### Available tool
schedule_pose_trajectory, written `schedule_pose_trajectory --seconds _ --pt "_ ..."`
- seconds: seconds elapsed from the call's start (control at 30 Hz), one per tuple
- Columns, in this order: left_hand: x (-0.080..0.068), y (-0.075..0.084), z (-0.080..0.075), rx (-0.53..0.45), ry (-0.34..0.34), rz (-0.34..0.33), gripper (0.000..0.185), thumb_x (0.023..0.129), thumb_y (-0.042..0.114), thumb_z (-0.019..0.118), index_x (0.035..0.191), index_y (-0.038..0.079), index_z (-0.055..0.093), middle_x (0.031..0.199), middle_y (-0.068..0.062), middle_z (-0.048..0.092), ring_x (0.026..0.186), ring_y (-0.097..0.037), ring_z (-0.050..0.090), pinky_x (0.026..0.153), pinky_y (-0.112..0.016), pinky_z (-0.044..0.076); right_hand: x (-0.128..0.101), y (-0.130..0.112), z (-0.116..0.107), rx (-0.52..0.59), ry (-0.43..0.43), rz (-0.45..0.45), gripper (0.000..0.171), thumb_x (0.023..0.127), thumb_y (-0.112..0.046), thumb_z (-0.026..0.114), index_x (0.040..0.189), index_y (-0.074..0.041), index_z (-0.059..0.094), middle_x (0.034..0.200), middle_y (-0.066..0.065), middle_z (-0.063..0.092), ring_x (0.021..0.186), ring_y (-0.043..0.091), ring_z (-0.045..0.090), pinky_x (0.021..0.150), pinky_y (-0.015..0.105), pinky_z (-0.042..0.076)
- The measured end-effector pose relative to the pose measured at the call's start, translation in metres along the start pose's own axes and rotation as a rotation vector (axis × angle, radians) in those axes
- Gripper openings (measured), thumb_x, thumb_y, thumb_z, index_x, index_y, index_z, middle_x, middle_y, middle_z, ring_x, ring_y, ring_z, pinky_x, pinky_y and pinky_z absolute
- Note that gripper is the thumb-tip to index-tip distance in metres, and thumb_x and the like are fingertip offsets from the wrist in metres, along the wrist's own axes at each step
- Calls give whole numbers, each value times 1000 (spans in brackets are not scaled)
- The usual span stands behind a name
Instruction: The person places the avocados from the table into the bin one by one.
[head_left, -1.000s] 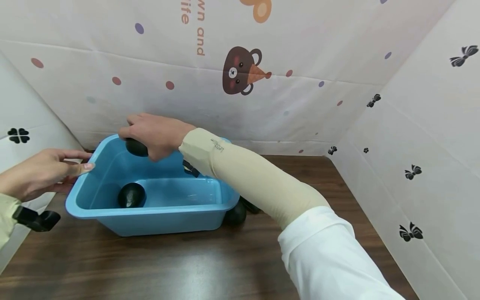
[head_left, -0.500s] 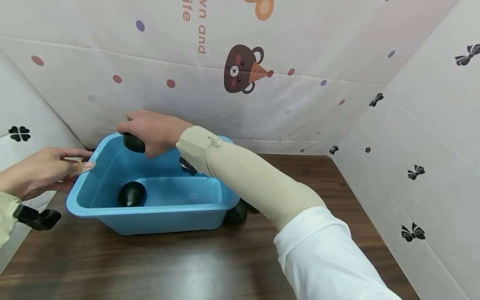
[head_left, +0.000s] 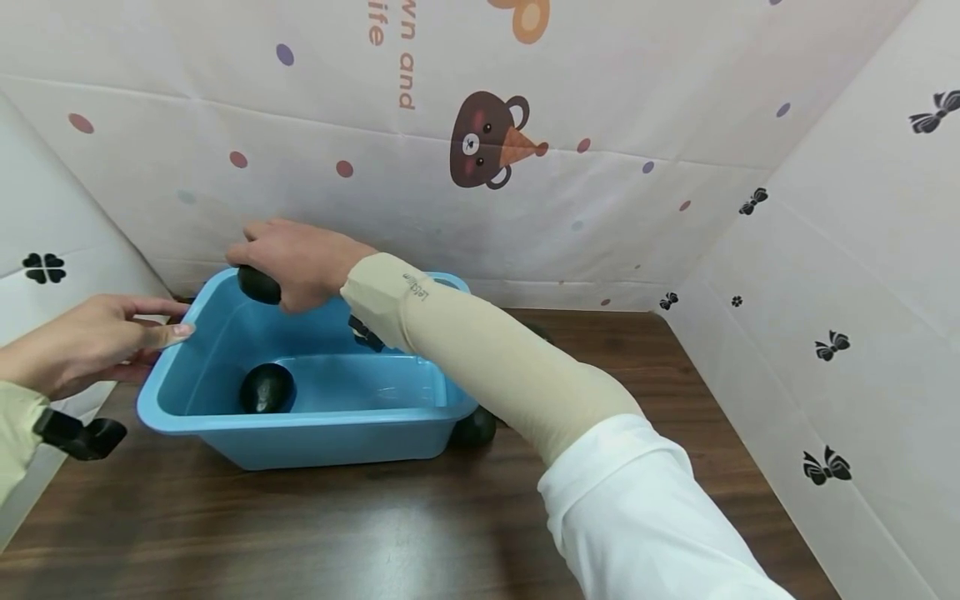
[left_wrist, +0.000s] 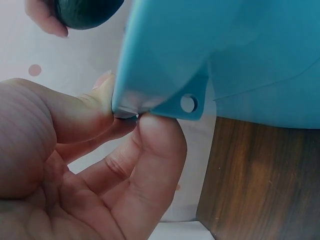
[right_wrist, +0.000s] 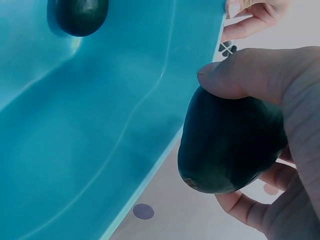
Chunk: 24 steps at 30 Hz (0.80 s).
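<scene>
A blue plastic tub (head_left: 300,421) stands on the dark wooden table (head_left: 337,533). My right hand (head_left: 292,262) reaches across it and grips a dark green avocado (head_left: 257,285) just above the tub's far left corner. In the right wrist view the thumb and fingers curl round that avocado (right_wrist: 230,145), beyond the tub's rim (right_wrist: 150,175). A second avocado (head_left: 264,389) lies on the tub's floor at the near left. My left hand (head_left: 112,333) pinches the tub's left rim corner (left_wrist: 150,100) between its thumb (left_wrist: 157,145) and a finger.
Another avocado (head_left: 475,427) lies on the table against the tub's right side, partly hidden by my right forearm. Patterned white sheets (head_left: 480,192) wall in the back, left and right. Bare wood stretches in front of the tub.
My right hand has carried the avocado slightly left and up toward the tub's far left corner. The left hand and the tub have stayed put.
</scene>
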<state>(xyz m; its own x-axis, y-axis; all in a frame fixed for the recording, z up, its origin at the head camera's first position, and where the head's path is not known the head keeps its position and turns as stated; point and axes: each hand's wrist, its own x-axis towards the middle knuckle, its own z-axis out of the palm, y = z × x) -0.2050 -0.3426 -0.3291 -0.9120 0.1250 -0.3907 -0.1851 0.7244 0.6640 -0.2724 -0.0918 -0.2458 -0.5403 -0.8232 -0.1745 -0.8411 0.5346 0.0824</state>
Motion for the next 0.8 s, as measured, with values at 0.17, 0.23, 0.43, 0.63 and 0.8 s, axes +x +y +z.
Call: schedule_pose_trajectory --seconds 0.17,0.23,0.43,0.63,0.8 --pt "3 -4 -1 -1 -3 -5 82 110 42 49 158 -15 17 133 -49 48 87 -24 70 82 -54 65 4 -2 0 -19 -3 0 59 98 -37 68 153 -29 47 148 -4 51 131 11 46 107 19 43" --pt "3 -3 -1 -3 -3 -7 82 109 43 50 158 -14 17 135 -49 46 87 -24 71 82 -55 65 5 -3 0 -18 -5 5 58 99 -37 68 153 -29 47 149 -4 51 132 11 46 108 19 43" --pt "3 -3 -1 -10 6 -4 83 109 43 51 159 -13 16 139 -49 44 87 -23 73 82 -55 65 7 -4 0 -24 -4 10 56 100 -36 66 152 -29 47 149 -4 51 132 11 47 107 19 44" --pt "1 -1 0 -12 11 -1 81 109 40 51 159 -13 17 137 -48 47 87 -23 73 82 -55 65 8 -6 1 -23 -6 18 59 99 -38 67 153 -30 46 149 -4 51 132 11 47 107 18 44" --pt "-2 3 0 -16 4 -5 76 111 34 50 158 -15 17 137 -49 47 87 -23 72 82 -54 65 10 -7 1 -18 -4 21 61 98 -41 68 154 -31 45 148 -5 51 130 10 48 106 17 44"
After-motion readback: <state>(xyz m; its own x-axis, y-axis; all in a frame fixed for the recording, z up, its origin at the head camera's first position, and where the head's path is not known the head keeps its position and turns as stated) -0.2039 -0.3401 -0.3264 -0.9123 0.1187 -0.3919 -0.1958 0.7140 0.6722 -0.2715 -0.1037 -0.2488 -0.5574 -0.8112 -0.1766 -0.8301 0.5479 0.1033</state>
